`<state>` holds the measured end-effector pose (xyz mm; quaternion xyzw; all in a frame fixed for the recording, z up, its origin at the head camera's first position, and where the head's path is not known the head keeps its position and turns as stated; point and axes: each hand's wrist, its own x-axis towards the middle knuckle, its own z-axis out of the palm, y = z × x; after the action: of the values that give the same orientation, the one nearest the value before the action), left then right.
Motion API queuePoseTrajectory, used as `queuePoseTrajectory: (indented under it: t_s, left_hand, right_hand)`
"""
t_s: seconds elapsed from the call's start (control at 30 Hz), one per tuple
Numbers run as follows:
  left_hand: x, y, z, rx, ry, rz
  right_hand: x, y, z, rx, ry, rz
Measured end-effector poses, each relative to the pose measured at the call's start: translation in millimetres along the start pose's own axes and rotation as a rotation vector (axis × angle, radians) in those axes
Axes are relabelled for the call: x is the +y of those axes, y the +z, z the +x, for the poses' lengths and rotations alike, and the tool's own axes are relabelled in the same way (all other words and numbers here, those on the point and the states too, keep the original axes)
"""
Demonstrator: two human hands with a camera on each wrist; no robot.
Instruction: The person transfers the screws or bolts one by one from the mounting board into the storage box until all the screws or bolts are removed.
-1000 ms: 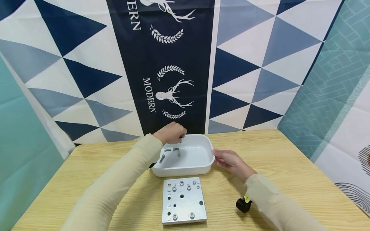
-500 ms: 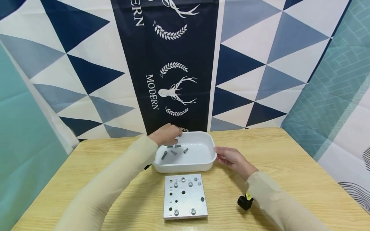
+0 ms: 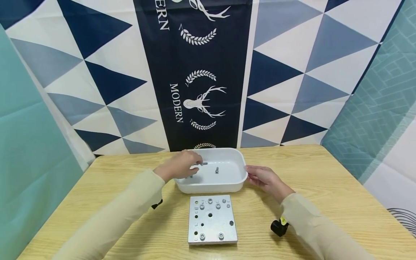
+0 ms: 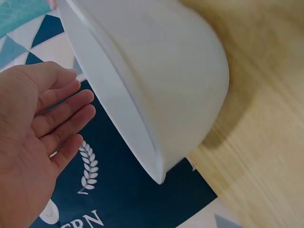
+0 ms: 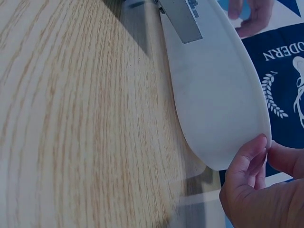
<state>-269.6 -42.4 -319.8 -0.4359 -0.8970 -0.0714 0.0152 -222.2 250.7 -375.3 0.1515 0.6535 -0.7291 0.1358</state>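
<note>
My left hand (image 3: 182, 164) hovers over the left part of a white plastic tray (image 3: 211, 188), fingers loosely bent, thumb apart. In the left wrist view its palm (image 4: 28, 137) shows nothing held, beside the tray's rim (image 4: 114, 85). One metal screw (image 3: 217, 170) lies mid-tray; another screw (image 3: 204, 163) lies near the left fingertips, others partly hidden under the hand. My right hand (image 3: 264, 178) pinches the tray's right end; in the right wrist view thumb and fingers meet on its rim (image 5: 267, 114).
A silver metal plate (image 3: 216, 229) with holes and several socket-head screws set in it lies in front of the tray on the wooden table (image 3: 156, 231). A black device (image 3: 278, 228) hangs at the right wrist. Patterned cloth (image 3: 208, 72) stands behind the table's back edge.
My left hand has drawn back leftward and its fingers have spread from a curl. The screw once at its fingertips now appears loose mid-tray. The right hand keeps its hold; the head view shifts slightly.
</note>
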Motion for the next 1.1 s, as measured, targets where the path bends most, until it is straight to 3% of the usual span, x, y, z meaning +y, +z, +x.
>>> queuePoseTrajectory:
  t_s: [0.4, 0.57, 0.83, 1.1]
  left_hand:
    - [33.5, 7.1, -24.5, 0.101, 0.121, 0.044]
    - [48.1, 12.8, -32.7, 0.095, 0.154, 0.085]
    - [61.3, 25.8, -39.5, 0.124, 0.3, 0.225]
    - [67.8, 35.5, -43.1, 0.089, 0.308, 0.271]
  right_hand:
    - [2, -1, 0, 0.006, 0.002, -0.012]
    - [1, -1, 2, 0.005, 0.0, -0.014]
    - [1, -1, 2, 0.002, 0.003, -0.024]
    - [2, -1, 2, 0.002, -0.01, -0.022]
